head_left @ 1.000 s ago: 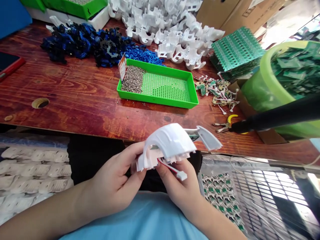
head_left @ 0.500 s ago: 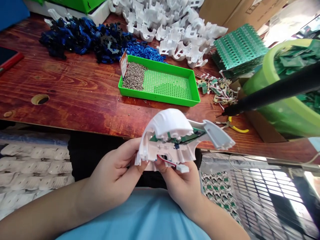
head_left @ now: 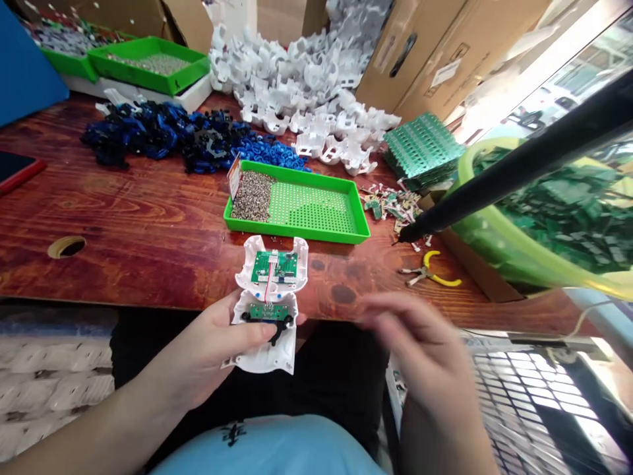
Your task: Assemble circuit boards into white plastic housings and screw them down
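In the head view, my left hand (head_left: 217, 336) grips a white plastic housing (head_left: 270, 360) lying open in two halves, its thumb across the lower half. The upper half holds a green circuit board (head_left: 262, 267). A smaller green board (head_left: 257, 310) and a black part (head_left: 277, 333) sit in the lower half. Thin wires (head_left: 268, 287) join the two boards. My right hand (head_left: 425, 356) is apart from the housing, off to the right near the table edge. Motion blurs its fingers. Closest to it on the table are yellow-handled pliers (head_left: 426, 272).
A green tray (head_left: 321, 235) with small screws (head_left: 252, 196) stands beyond the housing. A black screwdriver-like tool (head_left: 475, 198) slants in from the right, before a green tub (head_left: 475, 244). Behind lie blue-black parts (head_left: 163, 132), white shells (head_left: 297, 86) and stacked green boards (head_left: 422, 145).
Both hands held the housing; now only my left does, and my right has moved away rightward. The housing has turned so its inside faces up. The camera view has tilted upward.
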### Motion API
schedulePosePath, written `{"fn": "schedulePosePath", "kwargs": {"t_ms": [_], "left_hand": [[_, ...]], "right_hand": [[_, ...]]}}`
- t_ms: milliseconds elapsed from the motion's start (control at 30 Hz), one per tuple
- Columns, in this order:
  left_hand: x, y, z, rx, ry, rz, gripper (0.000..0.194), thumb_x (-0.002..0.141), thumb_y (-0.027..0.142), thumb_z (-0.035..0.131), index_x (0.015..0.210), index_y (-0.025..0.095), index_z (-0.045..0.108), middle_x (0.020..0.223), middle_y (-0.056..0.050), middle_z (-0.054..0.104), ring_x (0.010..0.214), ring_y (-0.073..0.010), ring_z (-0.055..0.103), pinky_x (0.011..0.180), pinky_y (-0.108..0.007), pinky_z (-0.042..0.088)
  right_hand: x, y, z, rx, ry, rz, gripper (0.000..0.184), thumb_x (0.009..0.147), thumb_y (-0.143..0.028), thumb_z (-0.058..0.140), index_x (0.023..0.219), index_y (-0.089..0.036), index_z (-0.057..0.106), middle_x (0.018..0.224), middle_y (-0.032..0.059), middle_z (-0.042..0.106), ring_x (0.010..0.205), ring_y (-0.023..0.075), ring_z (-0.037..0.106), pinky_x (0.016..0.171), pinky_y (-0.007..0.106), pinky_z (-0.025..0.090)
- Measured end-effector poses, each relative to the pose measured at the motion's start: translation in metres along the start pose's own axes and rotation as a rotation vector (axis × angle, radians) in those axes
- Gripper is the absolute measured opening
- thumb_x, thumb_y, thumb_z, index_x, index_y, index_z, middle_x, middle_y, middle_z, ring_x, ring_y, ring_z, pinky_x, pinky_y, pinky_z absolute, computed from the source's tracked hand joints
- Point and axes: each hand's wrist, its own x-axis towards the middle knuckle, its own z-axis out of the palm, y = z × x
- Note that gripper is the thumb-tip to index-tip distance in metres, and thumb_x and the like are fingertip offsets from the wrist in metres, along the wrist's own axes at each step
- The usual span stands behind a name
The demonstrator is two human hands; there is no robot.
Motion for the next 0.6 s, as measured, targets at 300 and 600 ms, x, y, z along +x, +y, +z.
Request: {"fn": "schedulePosePath", "kwargs": {"t_ms": [300,600], "left_hand": [[0.025,0.001,0.024,-0.123,-0.061,-0.154,0.022,0.070,0.015,0.072,0.093,0.016,0.071,0.085,-0.004,0.073,0.077,-0.0148,0.065,0.070,-0.023,0.048],[0.041,-0.002,0.046,-0.191,-0.077,-0.258,0.030,0.057,0.015,0.076,0.085,0.013,0.065,0.073,-0.002,0.070,0.071,-0.0157,0.063,0.068,-0.025,0.045]], "right_hand": [[0.099,0.005,-0.060,0.041,0.462,-0.263,0.029,0.082,-0.029,0.064,0.111,-0.034,0.060,0.095,-0.0064,0.070,0.098,0.0130,0.064,0.089,0.029,0.044],[0.124,0.003,-0.015,0.314,0.601,-0.498,0.013,0.079,-0.020,0.059,0.090,-0.027,0.064,0.063,-0.0062,0.052,0.047,0.0076,0.052,0.043,0.021,0.045]]}}
